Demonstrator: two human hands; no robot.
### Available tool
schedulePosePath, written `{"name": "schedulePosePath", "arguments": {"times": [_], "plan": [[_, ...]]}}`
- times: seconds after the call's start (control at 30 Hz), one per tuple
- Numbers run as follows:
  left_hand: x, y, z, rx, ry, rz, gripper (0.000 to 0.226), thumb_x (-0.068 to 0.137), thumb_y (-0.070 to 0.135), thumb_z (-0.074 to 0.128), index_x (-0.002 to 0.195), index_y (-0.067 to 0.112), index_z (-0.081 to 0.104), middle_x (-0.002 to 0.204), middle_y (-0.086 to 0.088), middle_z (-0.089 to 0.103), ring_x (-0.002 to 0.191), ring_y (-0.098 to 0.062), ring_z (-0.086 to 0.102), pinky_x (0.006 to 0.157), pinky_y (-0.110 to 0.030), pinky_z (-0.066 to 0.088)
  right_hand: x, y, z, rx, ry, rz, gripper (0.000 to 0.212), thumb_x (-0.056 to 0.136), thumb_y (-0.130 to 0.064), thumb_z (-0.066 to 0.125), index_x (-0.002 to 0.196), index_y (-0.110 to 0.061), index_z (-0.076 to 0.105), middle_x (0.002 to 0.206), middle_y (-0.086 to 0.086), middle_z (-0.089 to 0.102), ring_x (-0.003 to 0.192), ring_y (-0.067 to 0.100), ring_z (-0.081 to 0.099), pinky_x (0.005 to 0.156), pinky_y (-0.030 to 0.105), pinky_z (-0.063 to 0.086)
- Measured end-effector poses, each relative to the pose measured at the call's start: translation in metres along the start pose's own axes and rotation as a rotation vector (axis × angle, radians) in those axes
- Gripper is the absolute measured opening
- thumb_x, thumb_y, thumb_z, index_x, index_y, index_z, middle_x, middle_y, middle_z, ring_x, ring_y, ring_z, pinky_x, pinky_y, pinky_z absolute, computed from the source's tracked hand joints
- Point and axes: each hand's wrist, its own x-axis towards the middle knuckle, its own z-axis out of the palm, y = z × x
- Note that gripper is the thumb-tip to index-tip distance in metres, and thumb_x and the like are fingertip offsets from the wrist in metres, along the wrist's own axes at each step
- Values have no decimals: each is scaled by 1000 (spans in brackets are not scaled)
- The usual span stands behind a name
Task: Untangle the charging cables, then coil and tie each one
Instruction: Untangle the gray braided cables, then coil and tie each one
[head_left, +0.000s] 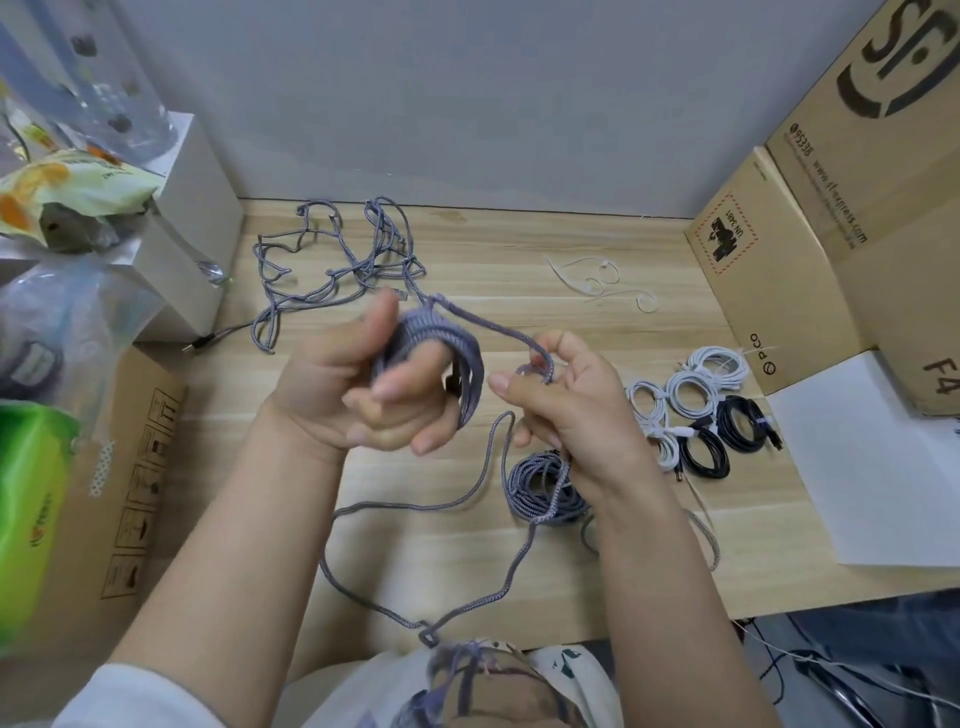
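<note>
Grey cable (431, 338) wound round left hand (358, 384)
Right hand (561, 410) pinches its strand; tied coils (696, 415) beyond, possibly white and black

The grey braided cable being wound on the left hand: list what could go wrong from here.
1. The free run from the coil leads back into the tangled grey cable on the desk; pulling may tighten knots.
2. The right hand pinches only a thin strand; slack could drop.
3. The loose loop hangs over the desk edge and may snag.
</note>
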Motion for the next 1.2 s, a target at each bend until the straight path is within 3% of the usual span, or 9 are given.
{"name": "schedulePosePath", "arguments": {"times": [0.1,0.23,0.37,0.5,0.63,0.8,0.9,1.1,1.2], "plan": [[6,4,4,-141,-11,134,34,101,34,40,75,12,41,41,7,20,33,-14,22,71,-29,41,-2,-3,0,67,-2,-2,37,63,-16,73,89,-16,46,52,-4,43,29,4,22,37,20,37],[8,6,6,-166,100,213,32,101,29,42,74,10,44,41,5,19,34,-15,22,73,-33,41,-3,3,-1,-2,-38,-26,28,65,-31,66,83,-14,52,71,-11,67,29,5,25,36,20,35],[11,10,8,-292,294,294,35,99,25,45,82,-4,56,44,1,21,41,-21,29,77,-38,41,-4,8,2,-214,-207,-67,25,70,-47,68,77,-25,59,73,-3,59,33,6,34,42,26,34],[12,11,3,-433,455,428,31,99,24,43,87,-2,54,54,-5,33,49,-24,35,81,-38,42,-4,12,10,-347,-330,-165,25,74,-36,71,61,-25,53,59,1,40,46,1,35,46,15,34],[11,8,-5,-570,491,524,44,101,34,34,84,-2,54,54,-6,34,50,-32,49,79,-36,44,-3,16,13,-439,-354,-214,20,82,-32,58,63,-26,59,72,-4,55,68,12,52,67,26,42],[7,8,-7,-595,450,572,45,101,32,33,84,-3,56,54,-18,47,51,-33,51,81,-41,48,2,28,7,-789,-177,-159,34,90,-38,44,78,-22,72,71,-15,51,73,2,48,76,30,38],[10,10,-6,-572,487,615,41,100,30,36,82,-1,56,52,-12,46,49,-28,50,78,-37,50,3,31,12,-650,-77,-121,33,99,-20,46,77,-13,70,70,-13,54,70,1,52,78,28,42],[22,11,-5,-226,957,733,44,102,30,31,70,14,58,46,7,35,41,-8,39,67,-20,50,-2,25,19,-212,56,26,27,101,-11,38,84,-17,58,49,-9,38,41,3,34,43,15,31],[26,5,-9,-1,1147,682,33,103,25,30,81,14,52,46,9,34,42,-8,37,69,-21,46,-2,24,17,-343,131,33,25,98,-14,44,77,-22,56,38,-14,37,37,0,31,45,16,26]]}}
